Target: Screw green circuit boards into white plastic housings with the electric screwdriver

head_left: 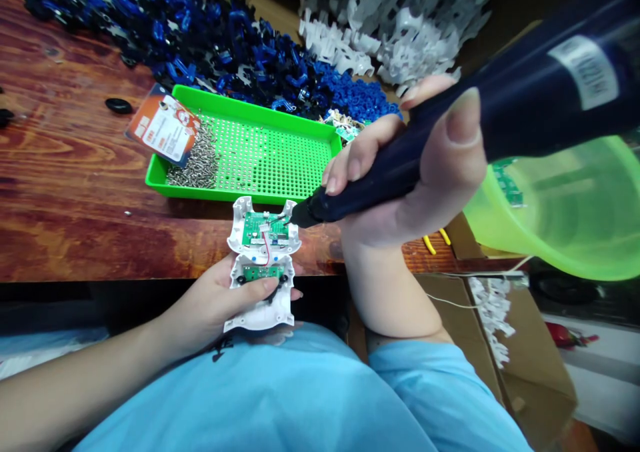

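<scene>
Left hand [220, 305] grips white housing [263, 265]; right hand [410, 165] closed around electric screwdriver [500, 112], tip on circuit board [265, 229]. Green tray [260, 152] with screws [195, 165] lies just beyond on tabletop [75, 192].

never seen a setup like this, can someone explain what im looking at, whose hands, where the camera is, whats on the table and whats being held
There is no machine here: these are one person's two bare hands, filmed by a camera worn on their head, looking down. The left hand holds a small white plastic shell with green circuit boards inside. The right hand has its grip closed around a dark blue electric screwdriver, whose tip meets the upper board. On the wooden table sits a green tray with a heap of small screws and a card. Behind it lie piles of blue parts and white parts. A green bowl is at right.
</scene>
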The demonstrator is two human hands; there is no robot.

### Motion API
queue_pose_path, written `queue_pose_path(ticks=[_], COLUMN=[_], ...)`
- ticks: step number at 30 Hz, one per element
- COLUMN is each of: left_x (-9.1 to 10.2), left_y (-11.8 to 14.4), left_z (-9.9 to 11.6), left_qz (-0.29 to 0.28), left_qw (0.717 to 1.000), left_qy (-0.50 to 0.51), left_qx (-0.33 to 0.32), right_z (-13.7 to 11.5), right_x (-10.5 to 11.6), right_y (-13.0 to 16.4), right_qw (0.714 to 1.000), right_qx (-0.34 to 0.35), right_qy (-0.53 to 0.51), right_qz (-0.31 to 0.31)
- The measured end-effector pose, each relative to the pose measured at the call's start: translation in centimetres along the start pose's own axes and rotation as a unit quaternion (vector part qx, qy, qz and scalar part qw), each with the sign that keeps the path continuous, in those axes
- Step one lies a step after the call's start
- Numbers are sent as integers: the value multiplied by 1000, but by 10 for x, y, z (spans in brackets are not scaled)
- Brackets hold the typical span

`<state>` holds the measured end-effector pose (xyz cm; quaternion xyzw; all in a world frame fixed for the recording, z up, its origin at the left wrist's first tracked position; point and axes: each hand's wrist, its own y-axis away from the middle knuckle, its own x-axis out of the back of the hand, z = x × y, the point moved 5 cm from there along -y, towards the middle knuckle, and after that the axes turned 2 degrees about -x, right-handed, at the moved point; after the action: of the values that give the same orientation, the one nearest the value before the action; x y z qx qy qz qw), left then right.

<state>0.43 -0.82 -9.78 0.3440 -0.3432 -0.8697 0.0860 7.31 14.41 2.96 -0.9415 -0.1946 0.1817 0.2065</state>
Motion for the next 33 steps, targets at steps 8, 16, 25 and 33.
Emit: queue_pose_path(ticks=[8,16,25,33], left_x=[-3,-9,-27,-34], left_y=[-2,4,2,-1], left_z=[4,24,53,52], left_qz=[-10,102,171,188], left_qw=[999,958,715,614], left_qy=[-48,-214,-657,-737], left_qx=[-23,-164,-167,-208], right_z=[0,-10,9,9], right_x=[2,22,50,63], right_y=[1,-15,-50,-51], right_qw=[1000,995,994,992], right_qx=[18,82,90,94], right_qy=[-26,-35,-47,-57], right_qz=[1,36,29,65])
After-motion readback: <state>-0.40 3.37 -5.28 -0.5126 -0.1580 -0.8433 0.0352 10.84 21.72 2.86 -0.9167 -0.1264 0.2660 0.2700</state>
